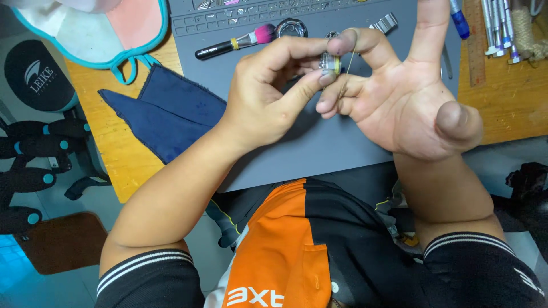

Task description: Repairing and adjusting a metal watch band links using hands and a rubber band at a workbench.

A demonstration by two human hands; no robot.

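My left hand (pixel 268 94) pinches a small round metal part with a yellow band (pixel 330 63) between thumb and forefinger. My right hand (pixel 408 97) is palm up beside it, its curled fingers also touching the part from the right; a thin wire or thread (pixel 346 77) runs down from the part across those fingers. Both hands hover over a grey work mat (pixel 319 148) on a wooden table (pixel 123 154).
On the mat lie a black brush with pink bristles (pixel 234 41), a round metal ring (pixel 291 26) and a metal clip (pixel 383 23). A dark blue cloth (pixel 165 114) lies left. Screwdrivers (pixel 498 25) and a rope coil (pixel 528 31) sit at the far right.
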